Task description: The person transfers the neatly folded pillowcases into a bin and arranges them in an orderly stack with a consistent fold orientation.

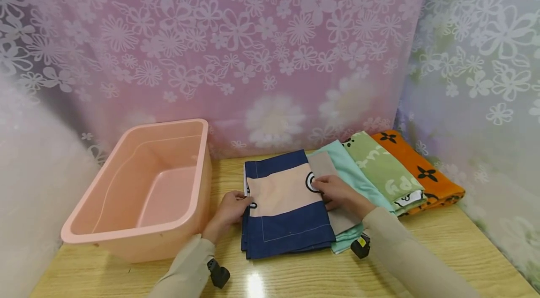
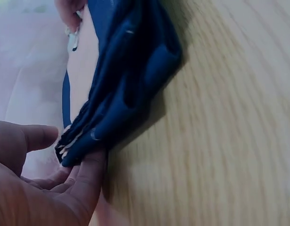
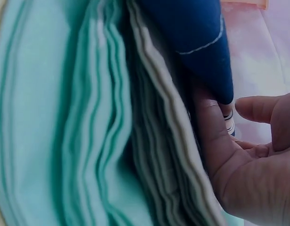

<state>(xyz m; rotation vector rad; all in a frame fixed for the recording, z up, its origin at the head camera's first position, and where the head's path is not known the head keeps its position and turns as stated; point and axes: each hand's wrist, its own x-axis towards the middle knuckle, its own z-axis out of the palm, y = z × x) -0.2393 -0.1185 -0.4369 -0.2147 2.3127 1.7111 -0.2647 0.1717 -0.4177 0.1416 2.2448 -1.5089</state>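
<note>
Grips, with left hand (image 1: 231, 206) and right hand (image 1: 339, 192), one folded navy-and-peach cloth (image 1: 278, 195) by opposite edges, right of one smooth rectangular basin (image 1: 143, 246). Shows four more, folded, farther right of it: grey cloth (image 1: 326, 164), mint cloth (image 1: 354, 174), printed green cloth (image 1: 377, 162), thick orange cloth (image 1: 413, 157).

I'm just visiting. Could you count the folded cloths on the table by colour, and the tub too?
Navy-and-peach cloth: 1
Grey-beige cloth: 1
Mint cloth: 1
Green cloth: 1
Orange cloth: 1
Pink tub: 1
Total: 6 things, 5 cloths and 1 tub
</note>
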